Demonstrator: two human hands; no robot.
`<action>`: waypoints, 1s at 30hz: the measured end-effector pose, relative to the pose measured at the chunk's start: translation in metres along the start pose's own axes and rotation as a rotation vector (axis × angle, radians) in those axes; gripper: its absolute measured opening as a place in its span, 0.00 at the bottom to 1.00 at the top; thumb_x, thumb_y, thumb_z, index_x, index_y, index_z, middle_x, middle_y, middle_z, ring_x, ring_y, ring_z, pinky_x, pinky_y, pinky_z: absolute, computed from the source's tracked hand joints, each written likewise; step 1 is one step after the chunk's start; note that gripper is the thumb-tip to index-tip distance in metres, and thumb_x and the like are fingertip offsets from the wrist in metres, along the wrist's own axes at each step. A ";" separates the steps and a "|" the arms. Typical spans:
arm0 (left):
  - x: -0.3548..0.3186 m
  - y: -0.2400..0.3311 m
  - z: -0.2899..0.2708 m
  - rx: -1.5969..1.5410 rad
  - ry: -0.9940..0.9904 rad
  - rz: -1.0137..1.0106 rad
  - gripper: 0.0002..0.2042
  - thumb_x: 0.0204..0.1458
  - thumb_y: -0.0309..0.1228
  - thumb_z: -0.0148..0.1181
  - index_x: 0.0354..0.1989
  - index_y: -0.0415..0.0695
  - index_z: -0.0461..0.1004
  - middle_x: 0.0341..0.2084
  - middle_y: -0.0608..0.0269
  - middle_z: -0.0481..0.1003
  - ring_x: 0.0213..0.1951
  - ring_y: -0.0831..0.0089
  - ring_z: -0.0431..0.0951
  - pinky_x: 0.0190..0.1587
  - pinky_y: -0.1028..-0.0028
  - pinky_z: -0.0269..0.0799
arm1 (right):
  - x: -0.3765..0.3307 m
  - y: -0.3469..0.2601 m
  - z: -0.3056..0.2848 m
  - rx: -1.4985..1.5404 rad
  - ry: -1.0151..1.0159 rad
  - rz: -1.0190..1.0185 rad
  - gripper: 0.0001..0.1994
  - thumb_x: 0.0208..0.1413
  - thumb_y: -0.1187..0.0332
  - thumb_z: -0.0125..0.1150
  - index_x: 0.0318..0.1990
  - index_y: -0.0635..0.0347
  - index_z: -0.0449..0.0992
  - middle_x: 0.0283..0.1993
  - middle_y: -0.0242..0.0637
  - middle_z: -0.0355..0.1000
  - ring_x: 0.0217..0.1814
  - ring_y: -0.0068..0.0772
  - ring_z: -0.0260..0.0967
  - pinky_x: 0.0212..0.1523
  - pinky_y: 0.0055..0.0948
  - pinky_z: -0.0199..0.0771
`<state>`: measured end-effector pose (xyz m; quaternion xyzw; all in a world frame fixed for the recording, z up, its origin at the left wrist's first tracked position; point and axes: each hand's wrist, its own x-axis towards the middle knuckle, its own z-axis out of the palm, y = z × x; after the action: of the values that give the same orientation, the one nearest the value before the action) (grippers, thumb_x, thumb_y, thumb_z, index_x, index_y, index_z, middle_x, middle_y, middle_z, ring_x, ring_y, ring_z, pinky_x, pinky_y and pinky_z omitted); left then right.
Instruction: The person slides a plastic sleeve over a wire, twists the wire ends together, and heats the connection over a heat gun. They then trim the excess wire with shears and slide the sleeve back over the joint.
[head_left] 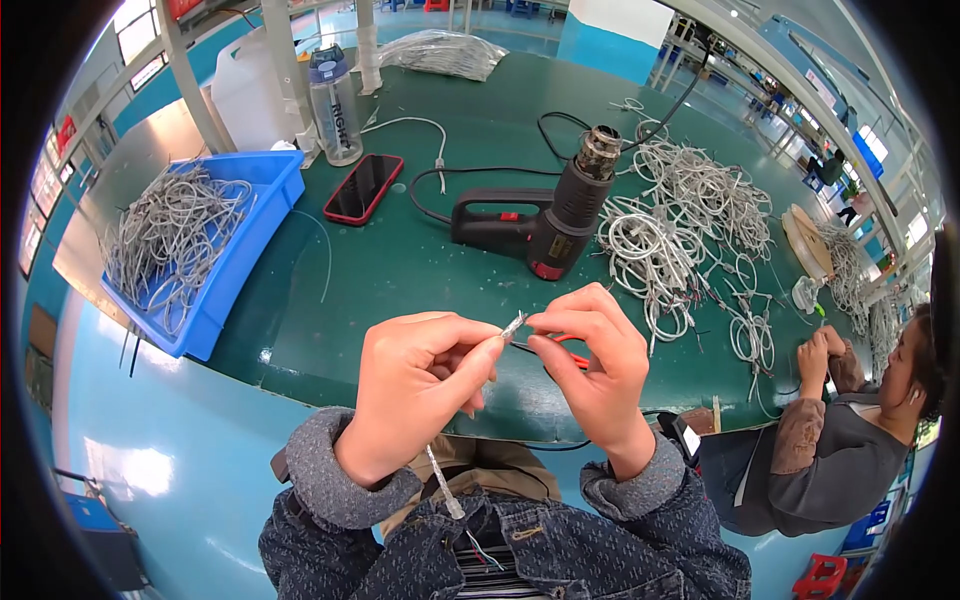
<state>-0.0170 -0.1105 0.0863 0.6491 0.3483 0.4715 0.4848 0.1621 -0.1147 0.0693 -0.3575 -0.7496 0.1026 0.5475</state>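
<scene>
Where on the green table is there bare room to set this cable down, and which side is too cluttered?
Bare green table lies between the blue bin, the red phone and the heat gun, just ahead of the left hand. The strip behind the heat gun is also open. Right of the heat gun, the white cable bundles crowd the surface.
</scene>
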 end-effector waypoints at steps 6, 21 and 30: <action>0.003 -0.006 0.001 0.021 -0.020 -0.018 0.06 0.52 0.19 0.53 0.32 0.31 0.76 0.19 0.61 0.72 0.17 0.81 0.72 0.18 0.84 0.67 | -0.007 0.009 0.000 0.079 0.029 0.067 0.10 0.46 0.84 0.57 0.38 0.66 0.71 0.32 0.38 0.69 0.32 0.27 0.65 0.32 0.22 0.65; 0.003 -0.038 -0.021 -0.895 -0.160 -0.186 0.12 0.62 0.35 0.43 0.31 0.40 0.62 0.22 0.67 0.61 0.15 0.82 0.60 0.13 0.81 0.61 | -0.020 0.054 0.010 0.327 0.295 0.474 0.10 0.56 0.79 0.49 0.46 0.65 0.67 0.32 0.31 0.65 0.30 0.19 0.62 0.32 0.18 0.65; -0.018 -0.049 -0.048 -0.360 0.346 -0.203 0.10 0.62 0.37 0.42 0.35 0.44 0.66 0.12 0.75 0.57 0.11 0.86 0.54 0.12 0.84 0.48 | -0.042 0.078 0.007 0.251 0.213 0.554 0.10 0.56 0.78 0.50 0.45 0.62 0.69 0.30 0.28 0.65 0.29 0.15 0.61 0.30 0.15 0.62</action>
<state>-0.0678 -0.0981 0.0383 0.4240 0.3998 0.5788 0.5704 0.1949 -0.0834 -0.0071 -0.4866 -0.5436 0.3013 0.6140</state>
